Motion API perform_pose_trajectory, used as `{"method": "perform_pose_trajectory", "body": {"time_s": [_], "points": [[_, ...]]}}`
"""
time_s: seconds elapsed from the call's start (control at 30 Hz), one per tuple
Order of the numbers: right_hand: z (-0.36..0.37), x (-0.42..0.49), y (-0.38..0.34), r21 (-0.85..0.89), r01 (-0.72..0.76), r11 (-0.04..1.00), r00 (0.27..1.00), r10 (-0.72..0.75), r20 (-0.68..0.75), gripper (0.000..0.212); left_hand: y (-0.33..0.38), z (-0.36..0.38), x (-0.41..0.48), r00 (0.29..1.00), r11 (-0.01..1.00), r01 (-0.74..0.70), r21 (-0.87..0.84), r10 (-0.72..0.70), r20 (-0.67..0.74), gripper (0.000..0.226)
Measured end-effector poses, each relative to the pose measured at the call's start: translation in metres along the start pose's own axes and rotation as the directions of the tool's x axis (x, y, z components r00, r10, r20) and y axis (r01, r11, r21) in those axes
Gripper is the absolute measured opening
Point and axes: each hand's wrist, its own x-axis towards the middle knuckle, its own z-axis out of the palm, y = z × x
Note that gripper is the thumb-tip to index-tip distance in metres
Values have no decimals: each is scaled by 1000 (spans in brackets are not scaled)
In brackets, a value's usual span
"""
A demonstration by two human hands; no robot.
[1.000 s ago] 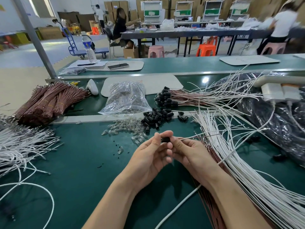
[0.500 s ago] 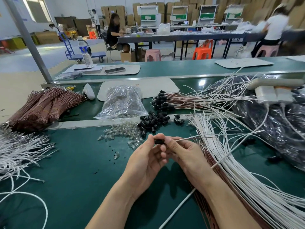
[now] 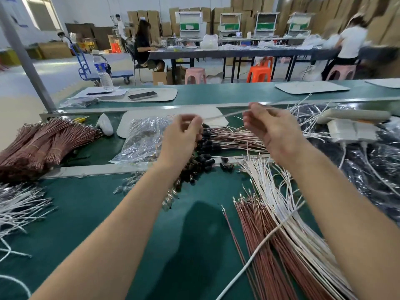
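Both hands are raised above the green bench, a thin white wire stretched between them. My left hand pinches the wire's left end with curled fingers; what is at that end is hidden. My right hand pinches the same wire further right, and both are blurred by motion. Below them lie a pile of loose black caps and a fan of capped brown wires. Loose white wires and brown wires lie under my right forearm.
A clear bag and small glass bulbs sit left of the caps. Tied brown wire bundles and white wires fill the left side. A power strip on black plastic is at right. People work at tables behind.
Both hands have lifted from near the bench and moved away from me. They have drawn apart, and the white wire now runs taut between them.
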Motion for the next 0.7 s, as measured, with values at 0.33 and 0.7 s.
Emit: {"method": "perform_pose_trajectory", "body": {"time_s": [0.33, 0.7], "points": [[-63, 9, 22, -610, -232, 758, 969, 126, -213, 17, -22, 43, -7, 941, 709, -202, 676, -51, 334, 25], [-15, -41, 64, -867, 31, 497, 994, -103, -24, 19, -19, 70, -81, 802, 461, -200, 864, -430, 415, 37]]}}
